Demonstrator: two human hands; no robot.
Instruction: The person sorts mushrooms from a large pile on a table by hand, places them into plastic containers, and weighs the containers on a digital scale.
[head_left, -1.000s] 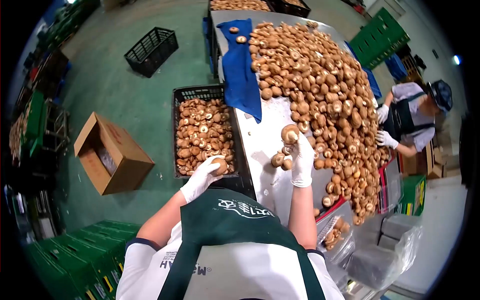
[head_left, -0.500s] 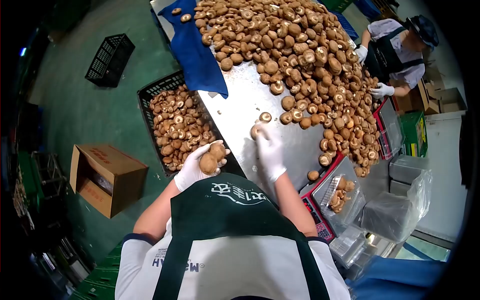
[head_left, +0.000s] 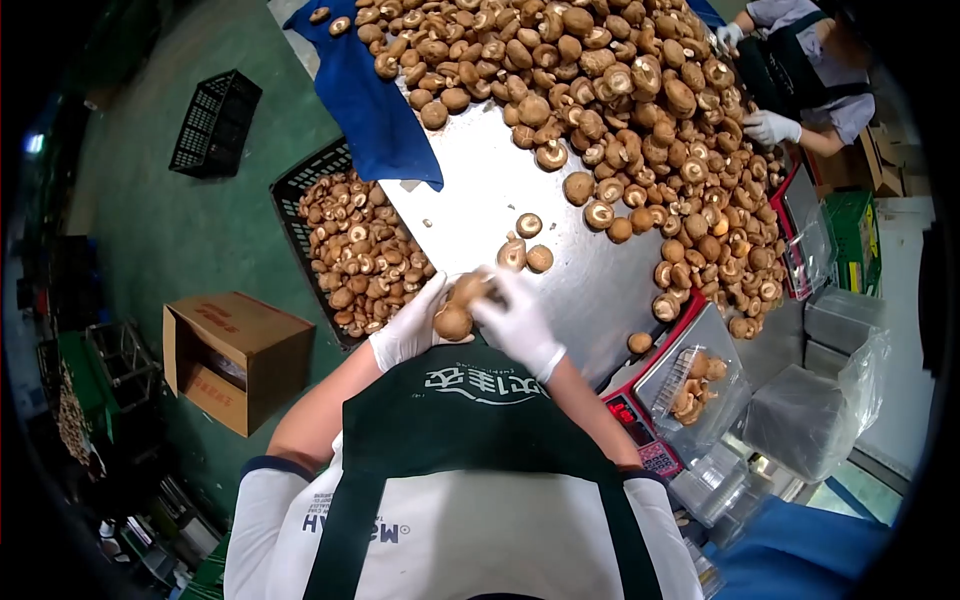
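My left hand (head_left: pixel 408 328), in a white glove, is closed around shiitake mushrooms (head_left: pixel 453 321) just above my apron. From the other side my right hand (head_left: pixel 518 322), also gloved and slightly blurred, has its fingers on an upper mushroom (head_left: pixel 470 290) in the same cluster. Past my hands, three loose shiitakes (head_left: pixel 529 225) lie close together on the metal table (head_left: pixel 465 195). The big shiitake heap (head_left: pixel 600 100) covers the table's far and right parts.
A black crate (head_left: pixel 300 180) of mushrooms stands left of the table, beside a blue cloth (head_left: pixel 375 100). On the right, a red scale (head_left: pixel 640 420) carries a clear mushroom tray (head_left: pixel 690 385). An open carton (head_left: pixel 240 355) sits on the floor. A co-worker's gloved hand (head_left: pixel 772 128) touches the heap.
My right hand has come back from the loose mushrooms on the table to those in my left hand. My left hand has shifted right, and three loose mushrooms now show on the metal.
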